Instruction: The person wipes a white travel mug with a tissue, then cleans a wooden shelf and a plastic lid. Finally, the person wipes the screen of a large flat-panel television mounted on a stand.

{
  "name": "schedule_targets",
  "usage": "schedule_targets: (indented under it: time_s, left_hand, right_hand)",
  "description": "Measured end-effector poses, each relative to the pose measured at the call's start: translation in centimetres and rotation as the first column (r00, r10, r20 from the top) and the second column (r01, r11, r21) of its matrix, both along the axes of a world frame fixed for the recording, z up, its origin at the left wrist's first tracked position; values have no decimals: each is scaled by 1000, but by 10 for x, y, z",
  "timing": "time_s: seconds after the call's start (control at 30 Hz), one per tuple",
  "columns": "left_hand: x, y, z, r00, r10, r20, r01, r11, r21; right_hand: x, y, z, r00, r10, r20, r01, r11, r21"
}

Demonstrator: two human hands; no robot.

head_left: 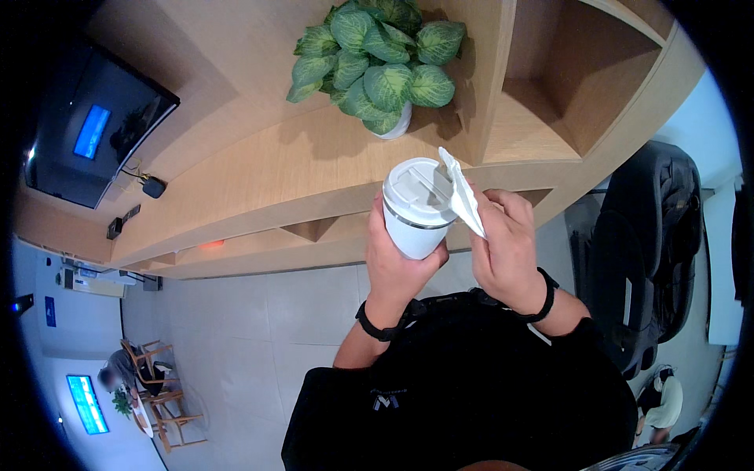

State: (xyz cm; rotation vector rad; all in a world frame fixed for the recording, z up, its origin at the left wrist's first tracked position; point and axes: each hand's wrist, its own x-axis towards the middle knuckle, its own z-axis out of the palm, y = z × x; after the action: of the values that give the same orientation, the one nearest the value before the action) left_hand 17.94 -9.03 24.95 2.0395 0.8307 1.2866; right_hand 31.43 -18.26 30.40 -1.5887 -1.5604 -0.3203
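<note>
A white travel cup [416, 232] with a grey-white lid [419, 183] and a thin metal band stands nearly upright in front of me. My left hand [397, 265] is wrapped around its lower body, with the thumb on one side and fingers on the other. In my right hand [506, 247] is a white tissue or cloth [462, 197], pinched and folded flat, lying against the right edge of the lid. Part of the cup's side is hidden behind my left hand. Each wrist wears a black band.
Ahead runs a wooden cabinet counter [283, 153] holding a potted leafy plant [377, 70]; open cubbies [565, 88] are at its right. A television [97, 123] hangs at left. A black massage chair [642, 253] stands right. Two people [121, 371] appear in the distance, one beside wooden chairs [171, 418].
</note>
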Motion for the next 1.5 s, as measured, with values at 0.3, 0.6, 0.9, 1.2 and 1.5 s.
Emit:
schedule_targets:
  time_s: [0.3, 0.6, 0.9, 1.2, 1.5]
  left_hand:
    - [-7, -3, 9, 990, 66, -122, -74, 996, -60]
    - [-19, 14, 0, 979, -203, -30, 192, 957, -218]
    - [-33, 13, -29, 765, -564, 310, 631, 751, -193]
    - [-34, 6, -37, 783, -566, 256, 606, 787, -114]
    - [-21, 6, -30, 826, -469, 312, 524, 843, -122]
  right_hand:
    - [-6, -2, 17, 993, 7, 121, 10, 991, -133]
    - [9, -18, 28, 844, 341, -414, -391, 919, -41]
    - [41, -26, 0, 468, 294, -834, -85, 954, 289]
    - [13, -16, -14, 554, 328, -765, -318, 933, 169]
    - [-18, -7, -23, 258, 368, -893, -369, 892, 261]
